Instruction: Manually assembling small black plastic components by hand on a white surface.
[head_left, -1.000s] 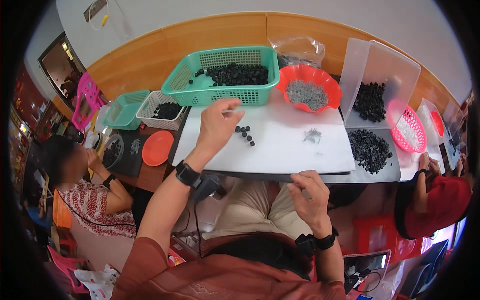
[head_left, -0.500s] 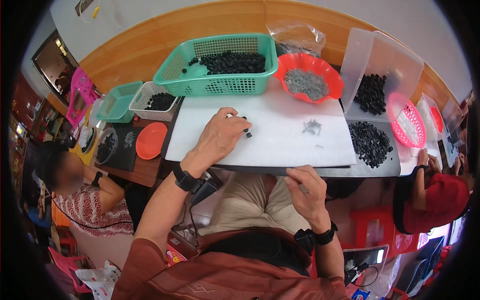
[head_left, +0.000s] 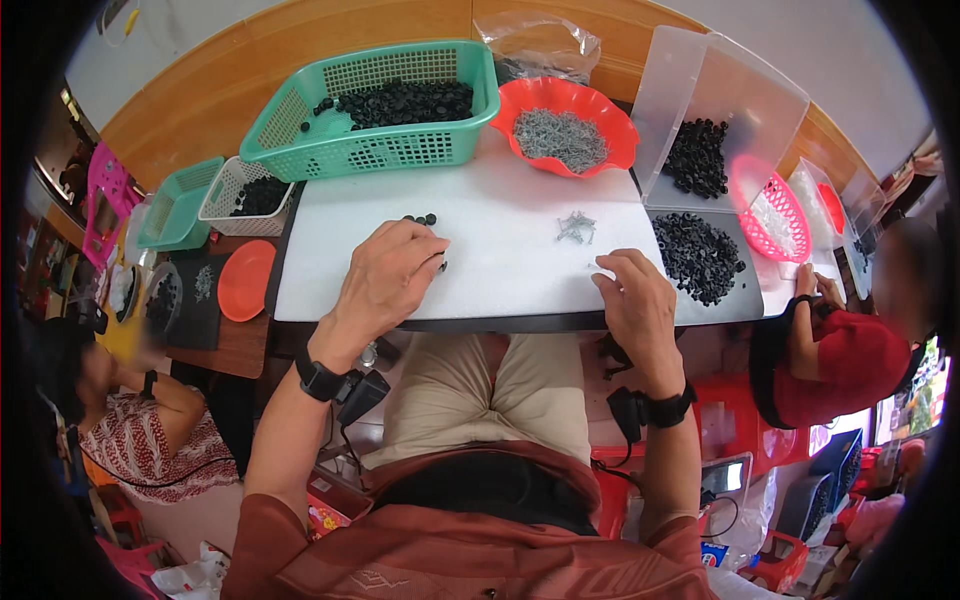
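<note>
My left hand is over the white foam sheet, its fingers drawn together in a pinch. At its fingertips shows a small round black piece, mostly covered by the fingers. Just beyond the knuckles lie a few more black pieces. My right hand is at the right front of the sheet, thumb and forefinger closed on a small grey screw, of which only an end shows. A small heap of grey screws lies on the sheet beyond that hand.
A green basket of black pieces and a red bowl of screws stand behind the sheet. To the right, a clear bin spills black pieces. Co-workers sit on the left and right.
My right hand has risen from below the table edge onto the sheet, at a screw. My left hand has drawn slightly nearer to me. The whole view has shifted.
</note>
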